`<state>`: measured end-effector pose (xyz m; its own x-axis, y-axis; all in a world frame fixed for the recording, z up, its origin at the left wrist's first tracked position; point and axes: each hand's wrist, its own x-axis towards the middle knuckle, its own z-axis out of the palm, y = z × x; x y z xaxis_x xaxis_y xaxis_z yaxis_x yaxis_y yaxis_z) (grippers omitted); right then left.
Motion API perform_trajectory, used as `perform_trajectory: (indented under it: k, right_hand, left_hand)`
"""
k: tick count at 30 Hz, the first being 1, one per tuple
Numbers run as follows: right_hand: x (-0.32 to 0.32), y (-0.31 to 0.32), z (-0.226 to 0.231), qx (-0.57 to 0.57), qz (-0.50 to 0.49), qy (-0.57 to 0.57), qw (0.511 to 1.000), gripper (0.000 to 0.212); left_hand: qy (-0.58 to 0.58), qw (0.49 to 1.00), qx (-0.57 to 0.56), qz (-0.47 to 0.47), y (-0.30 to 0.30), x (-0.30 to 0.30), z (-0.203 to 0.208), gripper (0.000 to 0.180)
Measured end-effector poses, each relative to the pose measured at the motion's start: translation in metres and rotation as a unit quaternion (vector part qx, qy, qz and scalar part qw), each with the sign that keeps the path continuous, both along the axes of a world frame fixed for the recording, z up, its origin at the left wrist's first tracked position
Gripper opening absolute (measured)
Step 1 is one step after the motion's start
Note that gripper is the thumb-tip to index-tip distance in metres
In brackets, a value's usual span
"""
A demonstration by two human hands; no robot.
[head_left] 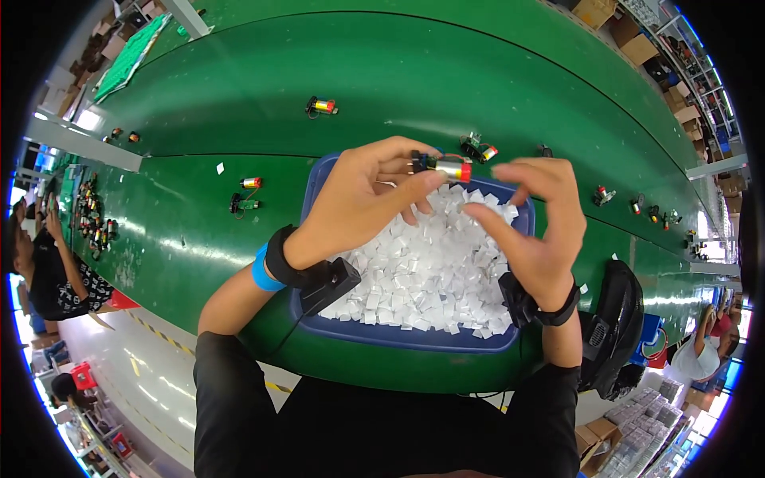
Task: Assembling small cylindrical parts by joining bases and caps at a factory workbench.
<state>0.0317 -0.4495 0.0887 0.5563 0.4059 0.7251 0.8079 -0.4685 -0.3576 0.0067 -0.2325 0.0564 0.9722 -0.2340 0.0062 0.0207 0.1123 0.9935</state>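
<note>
My left hand (pixel 362 191) is closed on a small electronic assembly (pixel 453 169), a yellow-and-silver cylinder like a battery with a red end, a black part and thin wires. It is held above a blue tub (pixel 414 340) full of small white square pieces (pixel 422 271). Just to the right of the red end, my right hand (pixel 542 215) is open, thumb and fingers apart and nothing visible between them. A black band with a small dark box sits on each of my wrists, and a blue band is on the left one.
Similar assemblies lie on the green bench (pixel 239 95): one at the back (pixel 321 106), one behind the tub (pixel 478 148), one at left (pixel 245 195), several at right. A black bag (pixel 613 327) stands right of the tub. Co-workers sit at left (pixel 60 263) and right (pixel 701 350).
</note>
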Motion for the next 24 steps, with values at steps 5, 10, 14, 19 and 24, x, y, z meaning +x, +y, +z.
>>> perform_trajectory:
  k: [5,10,14,19,24]
  right_hand:
    - [-0.004,-0.012,-0.013,0.069,0.056,0.276,0.957,0.021]
    - [-0.006,-0.006,-0.024,0.132,0.092,0.314,0.936,0.018]
    - [-0.007,-0.006,-0.026,0.163,0.090,0.327,0.927,0.018]
    - [-0.010,-0.007,-0.023,0.149,0.096,0.266,0.948,0.018]
    - [-0.010,-0.009,-0.021,0.135,0.125,0.228,0.956,0.017]
  left_hand:
    - [-0.043,0.998,-0.048,0.000,-0.004,0.000,-0.001,0.030]
    - [-0.093,0.995,-0.024,-0.006,-0.011,-0.003,-0.002,0.030]
    - [-0.093,0.995,-0.031,-0.008,-0.013,-0.003,-0.004,0.033]
    - [-0.103,0.994,-0.013,-0.015,-0.010,-0.005,-0.006,0.034]
    - [-0.223,0.970,0.096,0.020,-0.012,-0.010,-0.005,0.036]
